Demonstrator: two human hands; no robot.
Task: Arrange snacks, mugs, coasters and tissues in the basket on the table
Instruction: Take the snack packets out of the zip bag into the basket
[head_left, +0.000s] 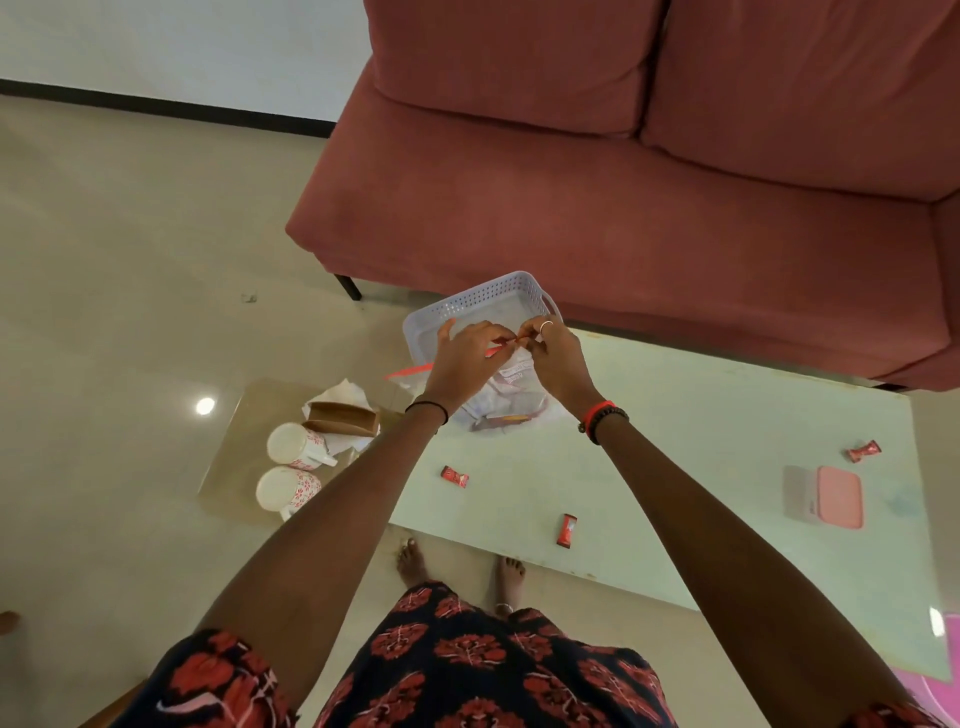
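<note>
Nearest us, short of our grip, loose red candies (455, 477) wait on the table (675, 441). Our left hand (467, 358) and right hand (553, 358) both pinch the red seal of a clear zip bag (506, 397), likely to open it. Just beyond the grip sits the lavender basket (483, 301); mugs (291, 447) stand far left.

Red sofa (623, 208), glossy beige floor (130, 260)

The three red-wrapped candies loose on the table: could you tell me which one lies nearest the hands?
The candy just beside the left forearm, left of the other two. The second lies closer to the table's near edge, and the third sits far right by the pink box.
</note>
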